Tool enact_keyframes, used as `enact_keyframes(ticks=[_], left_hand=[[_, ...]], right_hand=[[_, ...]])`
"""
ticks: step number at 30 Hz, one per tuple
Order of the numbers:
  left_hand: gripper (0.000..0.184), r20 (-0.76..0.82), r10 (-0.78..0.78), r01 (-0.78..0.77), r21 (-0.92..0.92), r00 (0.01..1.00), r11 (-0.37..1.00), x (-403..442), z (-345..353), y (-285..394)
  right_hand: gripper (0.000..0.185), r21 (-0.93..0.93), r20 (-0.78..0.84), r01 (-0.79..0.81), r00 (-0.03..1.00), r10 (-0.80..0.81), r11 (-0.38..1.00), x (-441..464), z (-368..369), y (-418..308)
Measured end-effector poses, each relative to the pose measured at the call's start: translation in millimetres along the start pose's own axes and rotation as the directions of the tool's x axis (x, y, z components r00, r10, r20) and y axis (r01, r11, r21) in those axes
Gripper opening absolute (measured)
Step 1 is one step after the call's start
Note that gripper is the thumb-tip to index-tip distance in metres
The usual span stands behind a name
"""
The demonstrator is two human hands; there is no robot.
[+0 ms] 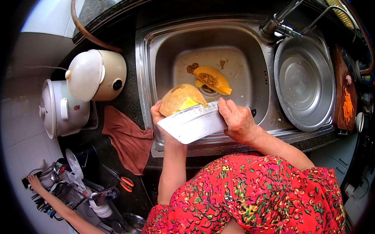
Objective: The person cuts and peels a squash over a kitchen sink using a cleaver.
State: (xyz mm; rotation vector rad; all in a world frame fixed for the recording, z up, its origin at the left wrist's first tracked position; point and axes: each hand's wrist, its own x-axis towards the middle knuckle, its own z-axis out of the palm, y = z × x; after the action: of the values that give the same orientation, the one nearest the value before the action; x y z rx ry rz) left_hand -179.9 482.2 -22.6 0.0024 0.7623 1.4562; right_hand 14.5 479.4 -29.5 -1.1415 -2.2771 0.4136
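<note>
So your left hand (pixel 156 112) is curled round the tan-skinned pumpkin chunk (pixel 180 97) over the stainless-steel sink (pixel 248 57), probably to catch drips, and your right hand (pixel 239 122) is closed on the broad silver cleaver (pixel 192 124), bracing blade against flesh.

the only view is from a camera worn on the head, facing forward and steeply down over the red patterned top (pixel 255 193) into the sink (pixel 259 57). it is close in, with the left hand (pixel 156 111) and right hand (pixel 239 121) near the middle. the wide, rounded field bends towards dark corners, taking in the tabletop (pixel 132 102), the tiled wall (pixel 24 132) at left and the faucet (pixel 273 27) at upper right.
</note>
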Motion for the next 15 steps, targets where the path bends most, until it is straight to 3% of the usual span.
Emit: enact_keyframes(ticks=[8, 13, 15], left_hand=[[0.046, -0.090, -0.028, 0.027, -0.011, 0.996, 1.000, 1.1, 5.8, 15.4], [0.047, 0.015, 0.149, -0.150, 0.107, 0.989, 0.983, -1.0, 15.9, 8.8], [0.047, -0.029, 0.207, -0.203, 0.113, 0.978, 0.973, 6.0, 7.0, 0.3]], right_hand=[[0.041, 0.055, 0.039, 0.023, 0.999, -0.025, 0.998, 0.1, 4.3, 5.2], [0.042, 0.049, 0.096, -0.088, 0.992, 0.083, 0.995, 3.9, 11.2, -10.5], [0.038, 0.080, 0.112, -0.199, 0.975, 0.190, 0.977, 6.7, 16.3, -16.9]])
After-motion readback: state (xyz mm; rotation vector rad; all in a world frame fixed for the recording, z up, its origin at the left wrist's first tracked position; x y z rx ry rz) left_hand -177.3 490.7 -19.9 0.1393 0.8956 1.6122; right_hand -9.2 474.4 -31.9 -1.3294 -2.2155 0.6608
